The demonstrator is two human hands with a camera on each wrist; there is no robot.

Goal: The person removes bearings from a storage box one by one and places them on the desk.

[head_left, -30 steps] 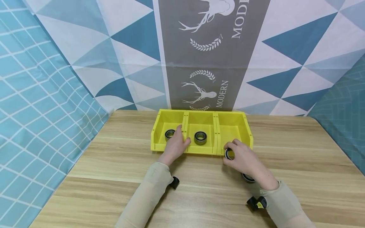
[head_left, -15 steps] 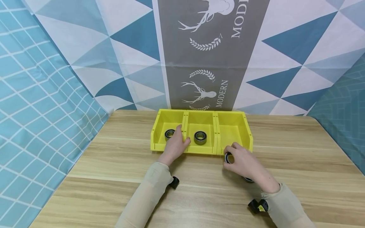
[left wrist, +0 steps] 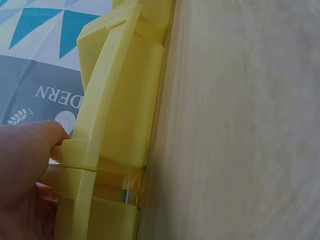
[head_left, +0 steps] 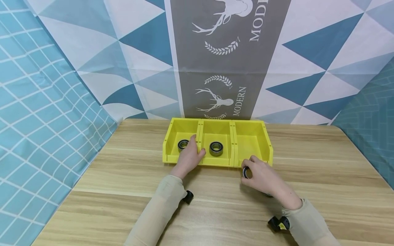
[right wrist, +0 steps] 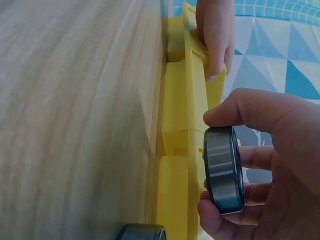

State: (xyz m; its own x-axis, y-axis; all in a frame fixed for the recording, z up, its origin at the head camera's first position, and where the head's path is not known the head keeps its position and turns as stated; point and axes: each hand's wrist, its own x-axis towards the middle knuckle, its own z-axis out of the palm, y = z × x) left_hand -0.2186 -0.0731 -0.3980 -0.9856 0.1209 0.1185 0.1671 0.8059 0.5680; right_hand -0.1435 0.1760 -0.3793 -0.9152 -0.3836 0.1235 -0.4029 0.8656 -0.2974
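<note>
My left hand (head_left: 188,157) grips the divider between the left and middle compartments of a yellow three-part bin (head_left: 250,141); the left wrist view has the thumb and fingers on either side of it. Between thumb and fingers, my right hand (head_left: 261,175) holds a ball bearing (right wrist: 222,170) on edge, just in front of the right compartment. One bearing (head_left: 180,147) lies in the left compartment, partly behind the left hand, and another bearing (head_left: 216,153) lies flat in the middle one. Beneath the right hand, a further bearing (right wrist: 142,233) rests on the table, mostly hidden in the head view.
The bin stands on a wooden table (head_left: 215,215), near its back edge. Behind rises a patterned cloth backdrop (head_left: 147,51), with blue checked cloth (head_left: 46,136) along the left side. A small black device (head_left: 278,223) is strapped at the right wrist.
My right hand has drawn back slightly from the bin toward the near side, still holding the bearing. It now covers more of the bearing on the table. The left hand stays put.
</note>
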